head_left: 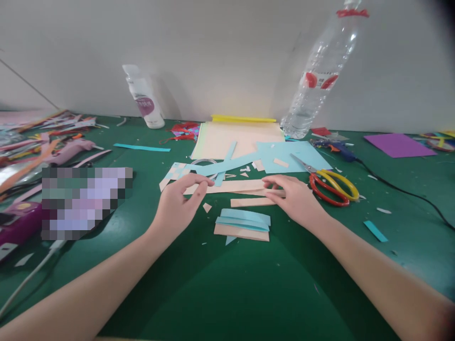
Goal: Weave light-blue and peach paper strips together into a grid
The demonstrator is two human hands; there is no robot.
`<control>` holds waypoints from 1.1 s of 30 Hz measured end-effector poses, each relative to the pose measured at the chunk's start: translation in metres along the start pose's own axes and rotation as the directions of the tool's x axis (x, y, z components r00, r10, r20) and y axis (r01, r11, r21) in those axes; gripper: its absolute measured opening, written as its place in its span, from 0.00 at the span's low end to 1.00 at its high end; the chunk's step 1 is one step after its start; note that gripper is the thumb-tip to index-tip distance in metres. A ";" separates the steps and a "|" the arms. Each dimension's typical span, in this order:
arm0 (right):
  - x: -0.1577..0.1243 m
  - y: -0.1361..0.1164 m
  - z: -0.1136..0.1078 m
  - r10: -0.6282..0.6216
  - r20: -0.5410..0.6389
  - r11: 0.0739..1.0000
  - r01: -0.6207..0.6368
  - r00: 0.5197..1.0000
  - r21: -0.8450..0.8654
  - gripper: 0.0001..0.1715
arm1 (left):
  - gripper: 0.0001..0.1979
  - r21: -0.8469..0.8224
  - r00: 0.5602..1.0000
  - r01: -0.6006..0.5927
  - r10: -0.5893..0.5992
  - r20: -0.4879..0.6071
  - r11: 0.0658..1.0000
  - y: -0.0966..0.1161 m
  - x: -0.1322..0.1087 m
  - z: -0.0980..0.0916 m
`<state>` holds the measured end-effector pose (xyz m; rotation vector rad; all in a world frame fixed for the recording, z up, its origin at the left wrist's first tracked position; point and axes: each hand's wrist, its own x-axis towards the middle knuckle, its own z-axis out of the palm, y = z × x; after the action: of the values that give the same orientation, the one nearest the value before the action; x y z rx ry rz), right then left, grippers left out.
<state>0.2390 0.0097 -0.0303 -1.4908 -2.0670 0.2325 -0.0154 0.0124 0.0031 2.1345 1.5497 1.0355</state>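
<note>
My left hand [177,201] pinches the left end of a long peach paper strip [238,185] lying on the green table [231,293]. At the strip's right end, the fingers of my right hand [293,196] press down flat on it and on another peach strip [250,202] just below. A small stack of blue and peach strips [242,223] lies between my wrists. Behind the hands, long blue strips [223,166] cross over each other beside a woven blue and peach piece [175,172].
Red and yellow scissors [329,183] lie right of my right hand on a blue sheet [291,155]. Peach and yellow sheets [231,137], a clear bottle [322,71], a white glue bottle [144,97], a glue gun [67,151], a black cable [401,189] and purple paper [398,144] surround them.
</note>
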 end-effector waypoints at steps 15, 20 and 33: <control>0.004 0.006 -0.004 0.276 -0.552 0.924 -0.060 0.787 0.378 0.20 | 0.09 -0.067 0.961 -0.269 0.273 0.042 0.961 -0.002 -0.004 0.004; 0.005 0.005 -0.004 0.397 -0.608 0.830 0.015 0.687 0.558 0.25 | 0.08 -0.077 0.921 -0.375 0.381 0.084 0.924 -0.004 -0.004 0.005; 0.010 0.008 0.008 0.614 -0.390 0.451 0.100 0.686 0.887 0.07 | 0.08 -0.049 0.905 -0.410 0.413 0.103 0.911 -0.005 -0.005 0.006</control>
<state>0.2396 0.0228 -0.0370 -0.9754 -0.7796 0.6497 -0.0154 0.0112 -0.0063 2.5176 1.0479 1.0286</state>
